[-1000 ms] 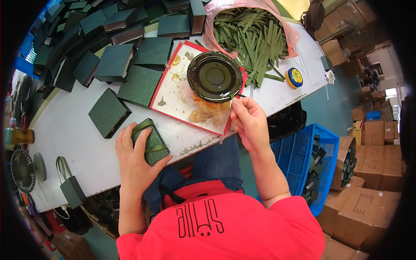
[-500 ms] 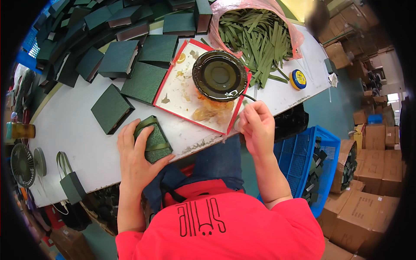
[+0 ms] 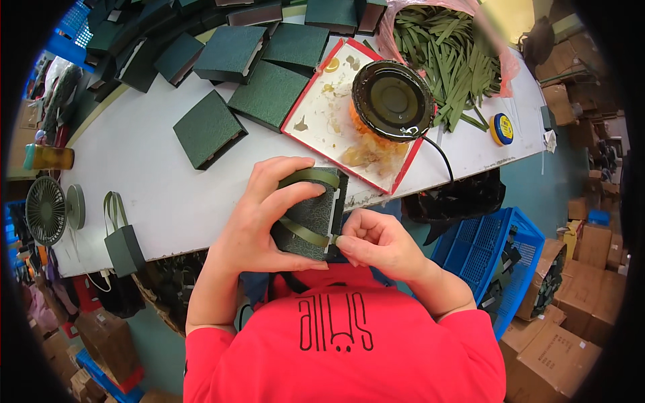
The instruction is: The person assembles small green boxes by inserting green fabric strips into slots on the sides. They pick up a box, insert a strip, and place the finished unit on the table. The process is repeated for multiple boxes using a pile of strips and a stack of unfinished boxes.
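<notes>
My left hand (image 3: 250, 225) is wrapped round a small dark green box (image 3: 302, 211), holding it tilted above the table's near edge. Two bands of olive green ribbon (image 3: 304, 232) lie across the box, and the fingers press near the upper one. On the box's right side, my right hand (image 3: 384, 243) is closed in a pinch, with thumb and forefinger on the end of the lower ribbon. That open side shows a pale inner edge. Beyond the hands, a round black pot (image 3: 393, 101) of glossy amber liquid stands on a stained white board (image 3: 316, 138) with red edges.
Several dark green boxes (image 3: 209, 129) spread over the white table (image 3: 144, 158) toward the far left. A pink plastic bag (image 3: 507, 70) holds cut green ribbons. A yellow-blue tin (image 3: 501, 129) stands at right. A fan (image 3: 46, 210) sits far left; a blue crate (image 3: 463, 248) is right, below table level.
My right hand has moved from beside the pot to the box and now touches the ribbon there. My left hand has turned the box and brought it closer to the right hand.
</notes>
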Action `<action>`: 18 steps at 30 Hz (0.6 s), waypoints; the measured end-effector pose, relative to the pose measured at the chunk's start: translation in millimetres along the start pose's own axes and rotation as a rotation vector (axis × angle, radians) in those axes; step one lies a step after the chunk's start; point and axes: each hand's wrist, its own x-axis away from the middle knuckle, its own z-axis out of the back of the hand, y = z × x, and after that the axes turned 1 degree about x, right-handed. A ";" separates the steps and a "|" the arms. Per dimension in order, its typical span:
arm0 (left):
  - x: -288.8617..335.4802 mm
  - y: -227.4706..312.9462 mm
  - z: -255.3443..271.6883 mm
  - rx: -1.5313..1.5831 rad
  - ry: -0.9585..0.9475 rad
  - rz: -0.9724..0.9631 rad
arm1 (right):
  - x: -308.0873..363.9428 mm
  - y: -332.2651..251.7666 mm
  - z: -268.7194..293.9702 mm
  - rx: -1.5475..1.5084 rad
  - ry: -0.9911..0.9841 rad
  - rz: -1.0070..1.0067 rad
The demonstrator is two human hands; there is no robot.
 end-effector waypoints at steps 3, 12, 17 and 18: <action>-0.6 0.1 0.0 0.015 -0.007 -0.004 | -2.4 -0.9 -1.7 0.012 -0.007 -0.031; -2.8 3.9 0.2 0.026 -0.023 -0.015 | -6.3 0.9 1.4 0.107 -0.036 -0.036; -6.0 10.9 -2.1 -0.126 -0.093 -0.066 | -9.2 -9.5 -1.7 0.328 -0.021 -0.143; -5.1 12.4 -2.8 -0.145 -0.093 -0.072 | -9.5 -13.6 -0.3 0.385 -0.026 -0.203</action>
